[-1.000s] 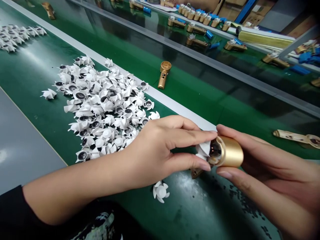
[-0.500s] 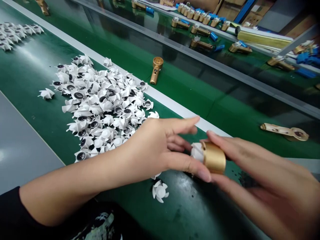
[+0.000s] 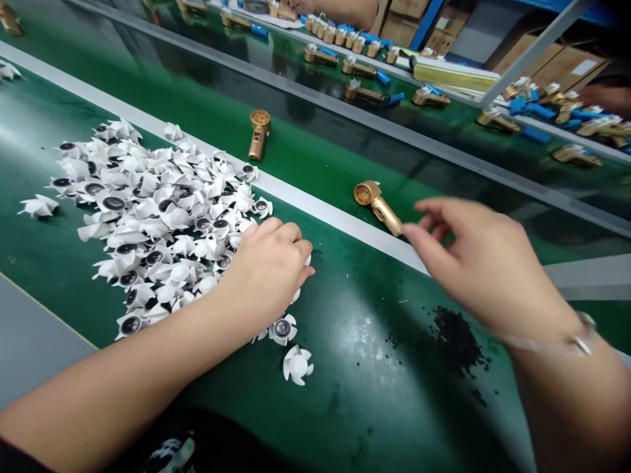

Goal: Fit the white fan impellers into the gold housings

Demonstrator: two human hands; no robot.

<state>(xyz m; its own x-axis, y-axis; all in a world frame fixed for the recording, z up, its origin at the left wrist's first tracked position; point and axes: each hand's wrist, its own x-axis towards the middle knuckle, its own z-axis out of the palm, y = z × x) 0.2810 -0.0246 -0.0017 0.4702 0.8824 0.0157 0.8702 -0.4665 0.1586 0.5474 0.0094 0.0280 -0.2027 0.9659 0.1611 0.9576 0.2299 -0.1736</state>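
At the right edge of a heap of white fan impellers (image 3: 167, 203), my left hand (image 3: 276, 263) has its fingers curled downward and closed. Whatever is between them is hidden under the hand. Past the white strip lies a gold handheld fan housing (image 3: 378, 207), its round head to the left and its handle toward me. My right hand (image 3: 473, 263) is just right of that handle, thumb and fingers apart, holding nothing. A single impeller (image 3: 298, 364) lies face up below my left hand, and another impeller (image 3: 282, 328) sits beside it, showing its dark hub.
A second gold housing (image 3: 259, 135) stands farther left on the green belt. Small black pieces (image 3: 458, 341) lie scattered on the green table at right. Beyond a metal rail (image 3: 315, 92) are several gold fans with blue cylinders, and another person's arm (image 3: 345, 10).
My hands have separated. The gold housing with a white impeller has left my grasp, and a housing now lies by my right hand. My left hand moved left to the heap.
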